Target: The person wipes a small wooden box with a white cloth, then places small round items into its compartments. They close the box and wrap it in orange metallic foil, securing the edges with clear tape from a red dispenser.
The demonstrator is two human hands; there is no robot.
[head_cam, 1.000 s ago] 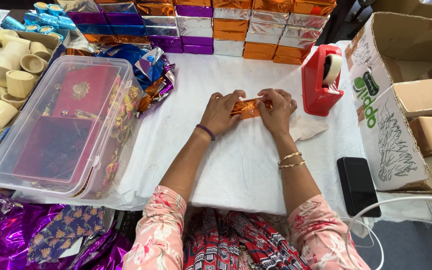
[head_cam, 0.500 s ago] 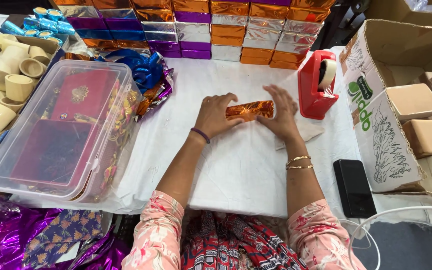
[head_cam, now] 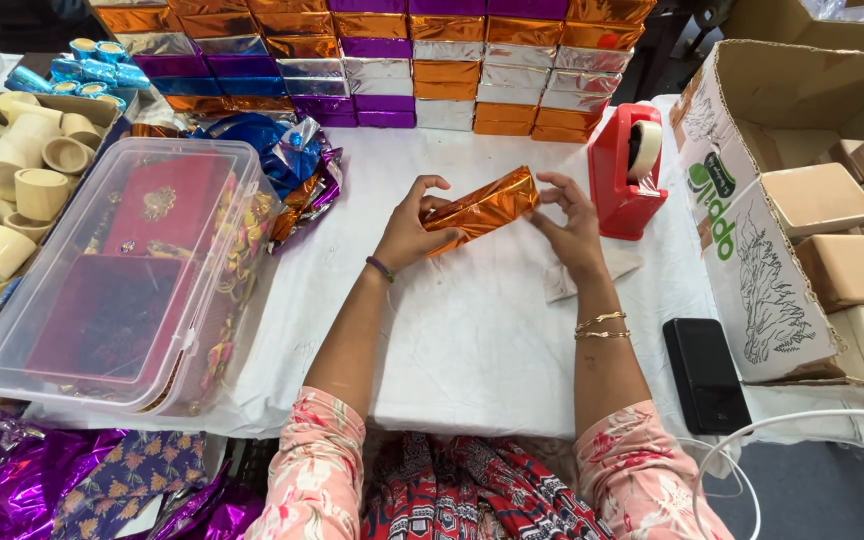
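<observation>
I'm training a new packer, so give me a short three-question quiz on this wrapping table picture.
1. True or false: both hands hold the orange foil-wrapped box lifted off the white table cover.
2. What stands just right of the right hand? A) red tape dispenser B) black phone C) clear plastic bin
3. Which hand wears a dark wristband?

Key: 1 true; 2 A; 3 the left.

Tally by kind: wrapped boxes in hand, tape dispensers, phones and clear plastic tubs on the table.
orange foil-wrapped box, held between left hand and right hand: 1
red tape dispenser: 1
black phone: 1
clear plastic tub: 1
Total: 4
</observation>
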